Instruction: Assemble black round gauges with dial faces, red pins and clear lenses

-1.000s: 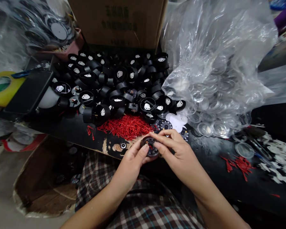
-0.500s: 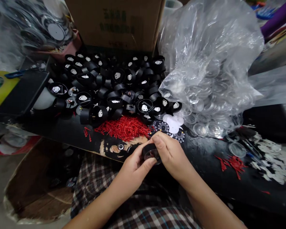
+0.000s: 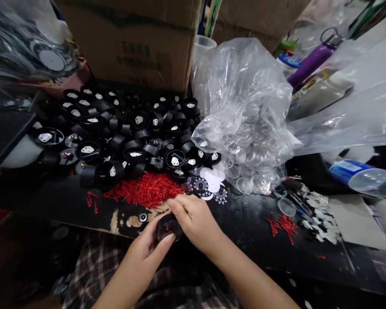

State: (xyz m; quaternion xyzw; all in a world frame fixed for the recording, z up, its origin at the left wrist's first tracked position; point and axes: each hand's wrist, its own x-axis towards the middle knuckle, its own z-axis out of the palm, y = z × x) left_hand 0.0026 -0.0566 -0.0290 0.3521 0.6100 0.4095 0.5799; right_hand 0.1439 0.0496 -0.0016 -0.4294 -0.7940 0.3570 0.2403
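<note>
Snugly — case (image 3: 168, 226) between left grip (image 3: 144, 249), right grip (image 3: 196, 221)

Casing (image 3: 169, 226) black, glossy; pile (image 3: 128, 133) of like casings black, white patches inside; pins (image 3: 146, 191) bright red; smaller pin scatter (image 3: 283, 224) same red; dials (image 3: 201, 185) black, white tick rings; cutouts (image 3: 214, 177) white; table (image 3: 244, 223) black, tan and white patch at near edge; bag (image 3: 244, 86) clear; box (image 3: 128, 47) brown, dark print; flask (image 3: 312, 60) purple; bottle (image 3: 363, 177) clear, blue label; cloth (image 3: 93, 274) plaid, dark and pale checks.
</note>
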